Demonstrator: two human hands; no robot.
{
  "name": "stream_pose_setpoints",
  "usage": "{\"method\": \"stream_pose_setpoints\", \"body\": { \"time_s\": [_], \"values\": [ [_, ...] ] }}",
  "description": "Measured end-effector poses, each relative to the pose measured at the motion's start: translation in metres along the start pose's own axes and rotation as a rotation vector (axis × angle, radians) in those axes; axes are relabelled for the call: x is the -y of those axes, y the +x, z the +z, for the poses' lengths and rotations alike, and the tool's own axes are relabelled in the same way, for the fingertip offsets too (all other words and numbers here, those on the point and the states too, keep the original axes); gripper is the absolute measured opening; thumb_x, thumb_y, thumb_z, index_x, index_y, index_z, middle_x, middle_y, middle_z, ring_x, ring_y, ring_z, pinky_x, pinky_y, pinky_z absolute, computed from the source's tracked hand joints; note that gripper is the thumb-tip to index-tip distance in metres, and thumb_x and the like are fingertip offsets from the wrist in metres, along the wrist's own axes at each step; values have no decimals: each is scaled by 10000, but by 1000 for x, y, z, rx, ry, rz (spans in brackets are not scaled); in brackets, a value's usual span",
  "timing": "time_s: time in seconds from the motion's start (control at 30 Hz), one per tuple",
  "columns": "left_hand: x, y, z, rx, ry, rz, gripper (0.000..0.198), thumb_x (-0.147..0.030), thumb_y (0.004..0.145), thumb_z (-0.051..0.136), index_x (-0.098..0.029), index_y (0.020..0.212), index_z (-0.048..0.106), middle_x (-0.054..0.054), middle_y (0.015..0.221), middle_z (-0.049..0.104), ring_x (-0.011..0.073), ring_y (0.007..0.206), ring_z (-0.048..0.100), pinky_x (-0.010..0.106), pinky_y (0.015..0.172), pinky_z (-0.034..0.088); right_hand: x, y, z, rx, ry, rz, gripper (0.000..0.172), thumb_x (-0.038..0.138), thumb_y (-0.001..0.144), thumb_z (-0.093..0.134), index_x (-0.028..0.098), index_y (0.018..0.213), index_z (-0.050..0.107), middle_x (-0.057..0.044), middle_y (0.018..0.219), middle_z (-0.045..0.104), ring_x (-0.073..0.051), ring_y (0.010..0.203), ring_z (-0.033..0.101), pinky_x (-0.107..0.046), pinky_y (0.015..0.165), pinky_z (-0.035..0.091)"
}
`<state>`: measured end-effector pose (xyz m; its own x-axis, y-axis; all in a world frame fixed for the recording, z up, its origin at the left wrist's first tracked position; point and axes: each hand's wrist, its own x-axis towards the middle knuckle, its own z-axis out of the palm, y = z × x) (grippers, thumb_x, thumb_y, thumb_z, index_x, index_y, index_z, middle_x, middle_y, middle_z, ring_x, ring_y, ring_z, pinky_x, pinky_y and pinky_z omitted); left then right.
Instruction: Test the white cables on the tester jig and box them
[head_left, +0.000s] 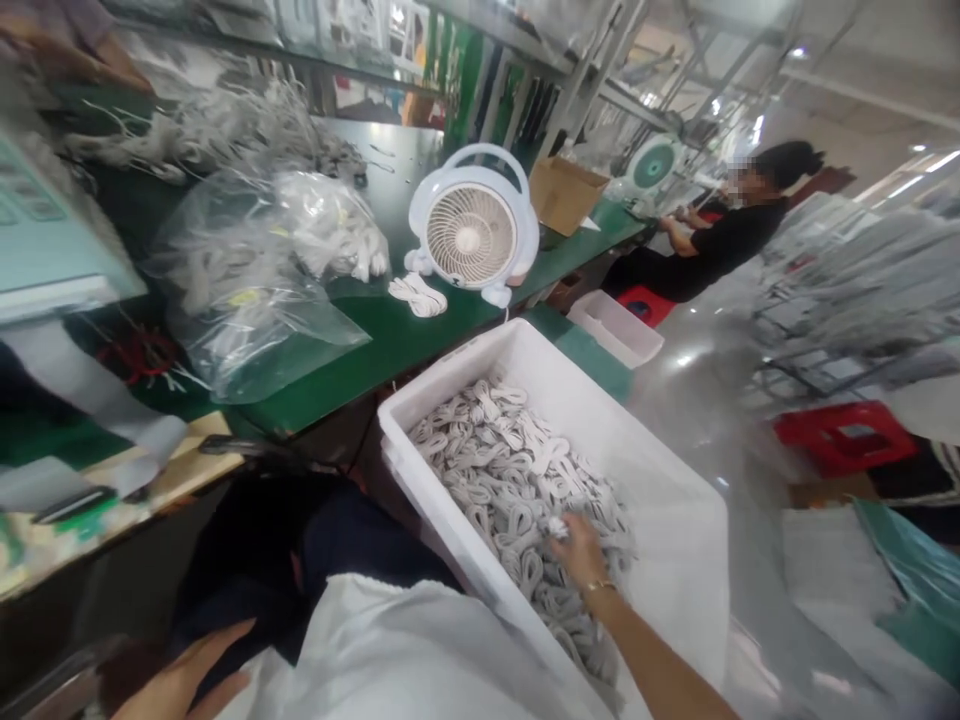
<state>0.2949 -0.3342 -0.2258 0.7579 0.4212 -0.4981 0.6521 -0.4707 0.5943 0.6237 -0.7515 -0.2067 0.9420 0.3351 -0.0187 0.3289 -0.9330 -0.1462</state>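
Note:
My right hand [581,555] reaches into a white plastic bin [667,490], its fingers closed on a small white cable bundle [556,527]. Beneath it lies a heap of folded grey-white cable bundles [495,450], covering much of the bin's floor. At the lower left, my left hand [191,675] is beside my lap and the white cloth [405,650] there. Its fingers are stretched out and apart, with nothing in them. Part of that hand is cut off by the frame's bottom edge.
On the green table [322,375] stand a white fan [469,235], a single cable bundle [420,296], clear plastic bags [247,290] of cables and a cardboard box [566,195]. A pale machine [60,220] is at left. Another person [720,240] sits beyond, near a translucent tub [615,328].

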Motion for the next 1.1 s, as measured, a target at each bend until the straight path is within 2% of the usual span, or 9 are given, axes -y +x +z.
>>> {"method": "stream_pose_setpoints", "body": {
  "time_s": [0.13, 0.3, 0.37, 0.43, 0.5, 0.67, 0.77, 1.0, 1.1],
  "values": [
    [-63, -5, -14, 206, -403, 11, 375, -443, 655, 542, -255, 977, 577, 9, 1037, 601, 227, 959, 537, 298, 835, 412, 64, 33, -58, -250, 120, -211, 331, 282, 688, 521, 155, 986, 449, -82, 908, 500, -230, 906, 481, -376, 792, 401],
    [-162, -7, -46, 465, -1215, 26, 420, -462, 743, 440, -176, 1039, 524, 92, 942, 611, 206, 849, 565, 335, 717, 446, 229, 29, -122, -361, 294, -1154, 300, 165, 727, 511, 161, 1027, 486, -106, 934, 533, -215, 924, 499, -354, 800, 424],
    [-172, -4, -60, 386, -1467, 25, 369, -425, 741, 471, -128, 939, 566, 91, 837, 618, 168, 732, 576, 298, 671, 450, 282, 14, -132, -326, 285, -1560, 288, 125, 756, 480, 162, 1042, 499, -92, 914, 578, -200, 900, 519, -362, 809, 418],
    [-161, -3, -71, 225, -1599, 30, 285, -353, 716, 537, -97, 830, 591, 75, 727, 609, 131, 637, 564, 262, 647, 442, 318, 5, -135, -253, 370, -1754, 300, 107, 774, 459, 175, 1064, 494, -74, 916, 607, -181, 887, 535, -344, 818, 416],
    [-140, -6, -78, 74, -1665, 3, 240, -316, 697, 571, -94, 785, 593, 64, 687, 599, 123, 609, 557, 264, 655, 438, 343, 6, -134, -104, 628, -1609, 310, 124, 769, 480, 190, 1072, 485, -67, 934, 609, -173, 885, 542, -305, 809, 424],
    [-98, -22, -83, -236, -1663, -12, 244, -309, 659, 615, -131, 822, 580, 48, 754, 594, 133, 672, 559, 264, 680, 425, 390, 20, -111, 676, 1444, -590, 124, 253, 746, 496, 193, 846, 540, -37, 788, 593, -151, 680, 570, -259, 608, 481],
    [-94, -23, -85, -363, -1516, 62, 292, -303, 662, 613, -140, 901, 572, 44, 811, 602, 147, 753, 553, 247, 701, 409, 415, 11, -83, 1040, 1411, -334, 196, 365, 729, 491, 174, 712, 531, 37, 492, 488, -91, 394, 455, -185, 349, 375],
    [-86, -8, -78, -591, -1002, 224, 418, -164, 627, 607, -182, 1035, 520, 59, 999, 590, 197, 906, 527, 307, 825, 392, 433, -10, -41, 704, 976, -590, 213, 351, 695, 526, 158, 740, 604, -11, 584, 583, -102, 460, 492, -179, 380, 364],
    [-81, -5, -72, -781, -703, 217, 433, -99, 626, 562, -237, 1035, 520, 33, 1045, 561, 193, 969, 489, 338, 890, 346, 435, -8, -37, 839, 959, -538, 187, 289, 671, 530, 153, 768, 613, -9, 587, 584, -113, 461, 507, -176, 355, 351]
  ]
}}
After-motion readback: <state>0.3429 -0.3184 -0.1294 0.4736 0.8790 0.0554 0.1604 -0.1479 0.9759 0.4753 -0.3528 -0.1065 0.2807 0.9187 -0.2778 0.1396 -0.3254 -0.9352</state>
